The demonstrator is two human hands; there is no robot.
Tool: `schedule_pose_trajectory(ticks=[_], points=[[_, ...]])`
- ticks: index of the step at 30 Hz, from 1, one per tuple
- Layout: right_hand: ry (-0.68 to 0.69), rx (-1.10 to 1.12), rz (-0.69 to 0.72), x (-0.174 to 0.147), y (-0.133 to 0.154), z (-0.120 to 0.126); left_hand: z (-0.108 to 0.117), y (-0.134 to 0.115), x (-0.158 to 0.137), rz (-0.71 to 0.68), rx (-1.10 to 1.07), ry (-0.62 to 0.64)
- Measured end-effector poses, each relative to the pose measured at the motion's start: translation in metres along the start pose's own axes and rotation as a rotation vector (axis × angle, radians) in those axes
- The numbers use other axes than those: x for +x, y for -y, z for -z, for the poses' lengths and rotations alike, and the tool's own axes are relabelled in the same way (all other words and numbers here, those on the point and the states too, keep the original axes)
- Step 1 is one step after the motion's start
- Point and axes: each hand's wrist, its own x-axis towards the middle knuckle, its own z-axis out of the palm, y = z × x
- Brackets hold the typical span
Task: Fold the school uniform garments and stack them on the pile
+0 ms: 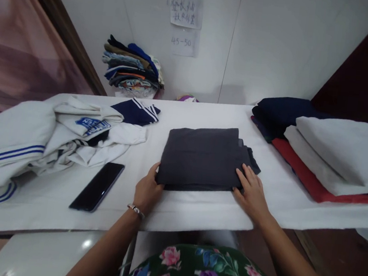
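Observation:
A dark grey folded garment lies flat in front of me on a white-covered table. My left hand is closed around its near left corner, thumb along the front edge and fingertips partly hidden by the cloth. On the near right side, my right hand rests with fingers outstretched and spread on the fabric, its thumb by the front edge. Uneven layers of the same dark cloth stick out beyond the right fold.
White clothing with blue stripes is heaped at left, beside a navy striped piece. A phone lies near the left hand. Folded white clothing tops a stack at right, above a red garment. Another clothes pile stands behind the table.

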Motion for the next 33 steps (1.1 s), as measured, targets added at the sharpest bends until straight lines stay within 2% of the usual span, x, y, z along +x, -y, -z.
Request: schedule_pose_trajectory(ticks=[4,12,15,18,20,23,27,29,33], points=[[0.004,0.028,-0.032,0.001,-0.005,-0.005,0.001,0.003,0.001,-0.003,-0.008,0.023],[0.043,0.064,0.028,-0.006,-0.024,-0.010,0.003,0.007,-0.003,-0.018,0.119,0.094],[0.056,0.091,0.047,-0.006,-0.032,-0.004,0.014,0.011,-0.002,-0.028,0.059,0.208],[0.002,0.169,0.058,0.007,-0.033,0.014,0.034,0.020,0.008,-0.054,-0.184,0.399],[-0.049,0.233,0.064,0.029,-0.029,0.029,0.046,0.025,0.025,-0.053,-0.278,0.404],[-0.096,0.279,0.090,0.080,-0.020,0.036,0.051,0.023,0.065,-0.050,-0.263,0.219],[-0.049,0.235,0.114,0.164,-0.014,0.013,0.034,0.002,0.131,-0.110,-0.248,0.036],[0.061,0.173,0.093,0.202,-0.013,-0.002,0.020,-0.011,0.161,-0.153,-0.239,0.010],[0.438,0.044,-0.064,0.250,-0.014,-0.021,-0.003,-0.027,0.206,-0.174,-0.214,0.065]])
